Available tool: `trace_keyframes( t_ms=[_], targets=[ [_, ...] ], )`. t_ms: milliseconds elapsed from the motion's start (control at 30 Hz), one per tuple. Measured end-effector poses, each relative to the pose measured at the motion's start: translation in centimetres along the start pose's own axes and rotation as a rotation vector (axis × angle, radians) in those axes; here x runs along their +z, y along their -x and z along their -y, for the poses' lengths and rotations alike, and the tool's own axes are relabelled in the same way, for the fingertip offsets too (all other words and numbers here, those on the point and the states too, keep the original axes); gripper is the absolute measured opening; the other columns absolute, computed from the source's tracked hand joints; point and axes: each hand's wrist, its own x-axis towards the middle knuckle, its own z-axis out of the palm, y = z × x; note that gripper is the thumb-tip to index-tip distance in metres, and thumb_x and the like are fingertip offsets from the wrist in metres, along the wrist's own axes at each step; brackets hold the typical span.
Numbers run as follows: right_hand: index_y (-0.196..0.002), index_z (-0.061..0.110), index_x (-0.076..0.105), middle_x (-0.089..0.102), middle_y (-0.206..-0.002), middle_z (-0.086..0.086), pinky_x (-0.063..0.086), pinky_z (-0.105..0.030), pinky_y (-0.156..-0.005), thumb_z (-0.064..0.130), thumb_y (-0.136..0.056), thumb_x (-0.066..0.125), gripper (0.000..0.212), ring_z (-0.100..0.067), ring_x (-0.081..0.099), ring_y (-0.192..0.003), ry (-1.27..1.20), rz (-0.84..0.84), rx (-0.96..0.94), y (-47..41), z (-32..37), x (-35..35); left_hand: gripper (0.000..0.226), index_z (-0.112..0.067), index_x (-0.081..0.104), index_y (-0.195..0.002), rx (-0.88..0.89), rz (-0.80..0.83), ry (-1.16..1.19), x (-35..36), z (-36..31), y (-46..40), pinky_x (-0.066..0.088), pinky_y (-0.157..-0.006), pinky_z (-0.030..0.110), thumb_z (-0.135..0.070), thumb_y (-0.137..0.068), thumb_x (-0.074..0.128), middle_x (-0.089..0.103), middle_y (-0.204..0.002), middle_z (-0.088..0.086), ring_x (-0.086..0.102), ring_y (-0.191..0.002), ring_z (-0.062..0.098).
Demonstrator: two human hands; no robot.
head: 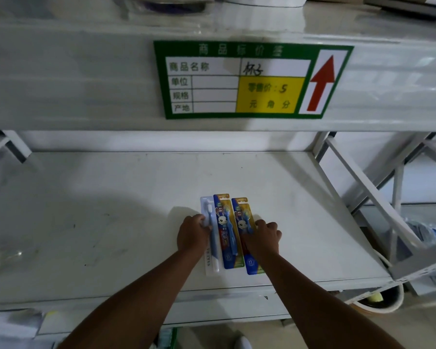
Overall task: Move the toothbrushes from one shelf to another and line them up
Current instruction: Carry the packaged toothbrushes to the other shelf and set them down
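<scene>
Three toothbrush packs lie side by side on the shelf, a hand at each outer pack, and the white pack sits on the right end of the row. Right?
Not quite. In the head view the white toothbrush pack is on the left end, at the left hand. The two blue rabbit packs lie to its right on the shelf, the right hand at the outer one.

— What carries everything here?

— A white metal shelf [111,222], its surface scuffed with dark marks.

— And what lies on it?

— Three packaged toothbrushes, side by side, near the front edge, right of the middle: a white-carded blue toothbrush [211,248], then two blue rabbit-print toothbrush packs [228,238] [242,222], lengthwise front to back, the first two touching.

— Anything else?

— Nothing I can make out.
</scene>
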Motion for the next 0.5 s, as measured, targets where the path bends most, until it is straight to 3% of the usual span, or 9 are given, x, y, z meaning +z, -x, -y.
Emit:
trace_keyframes(
  t_ms=[133,267,500],
  targets=[
    [-0.131,0.013,0.048,0.047,-0.127,-0.011,0.041,-0.035,-0.095,0.025,-0.092,0.055,0.041,-0.027,0.044,-0.119,0.001,0.026,-0.042,-0.4,0.0,0.0,0.015,-0.011,0.065,-0.089,-0.014,-0.024,-0.033,0.3,-0.2,-0.4,0.046,-0.066,0.027,-0.026,-0.088,0.060,0.068,-0.097,0.005,0.062,-0.084,0.019],
    [-0.133,0.015,0.047,0.046,-0.127,-0.012,0.047,-0.039,-0.095,0.018,-0.094,0.051,0.039,-0.028,0.044,-0.121,-0.053,0.030,-0.033,-0.8,0.3,-0.1,0.019,-0.014,0.068,-0.101,-0.017,-0.041,-0.080,0.2,-0.2,-1.0,0.055,-0.079,0.034,-0.024,-0.089,0.057,0.064,-0.104,0.006,0.063,-0.095,0.024],
    [-0.137,0.019,0.045,0.044,-0.128,-0.013,0.046,-0.041,-0.097,0.016,-0.094,0.050,0.043,-0.029,0.040,-0.125,-0.102,0.040,-0.026,-1.6,0.7,0.2,0.019,-0.015,0.067,-0.091,0.009,-0.054,-0.113,0.4,-0.4,-2.1,0.055,-0.076,0.035,-0.025,-0.089,0.051,0.065,-0.099,0.006,0.062,-0.092,0.025]
  ],
)
